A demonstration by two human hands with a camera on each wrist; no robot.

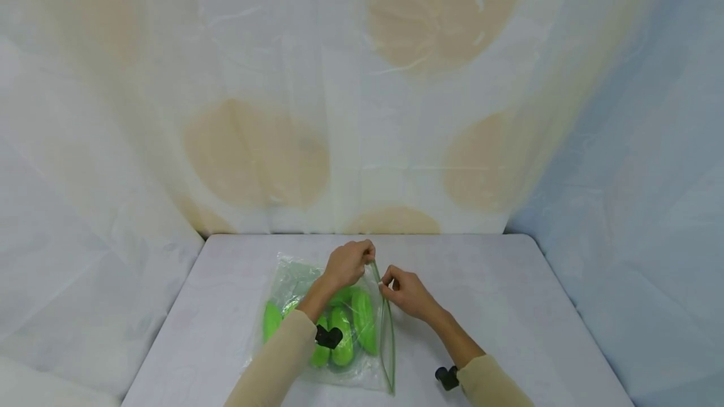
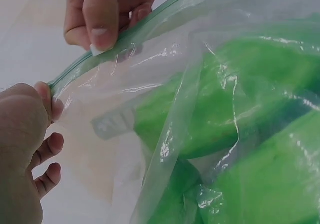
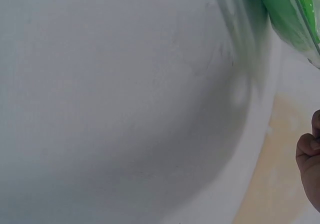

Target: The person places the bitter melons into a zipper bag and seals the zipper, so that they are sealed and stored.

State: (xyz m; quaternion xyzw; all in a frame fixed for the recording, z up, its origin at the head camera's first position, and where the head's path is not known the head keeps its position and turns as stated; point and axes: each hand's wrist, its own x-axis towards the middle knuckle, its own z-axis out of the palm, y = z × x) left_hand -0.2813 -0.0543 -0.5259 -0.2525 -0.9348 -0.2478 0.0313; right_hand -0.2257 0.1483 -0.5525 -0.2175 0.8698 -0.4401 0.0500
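Note:
A clear zip bag (image 1: 366, 377) with a green zip edge lies on the table, holding several bright green, cucumber-like vegetables (image 1: 342, 338). My left hand (image 1: 347, 264) pinches the far corner of the bag's zip edge. In the left wrist view the left thumb and finger (image 2: 44, 96) close on that corner, the other fingers loosely bent. Just nearer along the edge, my right hand (image 1: 410, 294) pinches a small white zip slider (image 2: 96, 50) between thumb and finger. Below the slider, the two green strips of the bag's mouth stand apart. The right wrist view mostly shows table.
The white table (image 1: 509, 331) reaches back to a white curtain (image 1: 362, 162) with orange round prints. Pale sheets (image 1: 639, 225) hang at both sides. A small black camera mount (image 1: 447, 378) sits at the right wrist, another (image 1: 328, 336) at the left.

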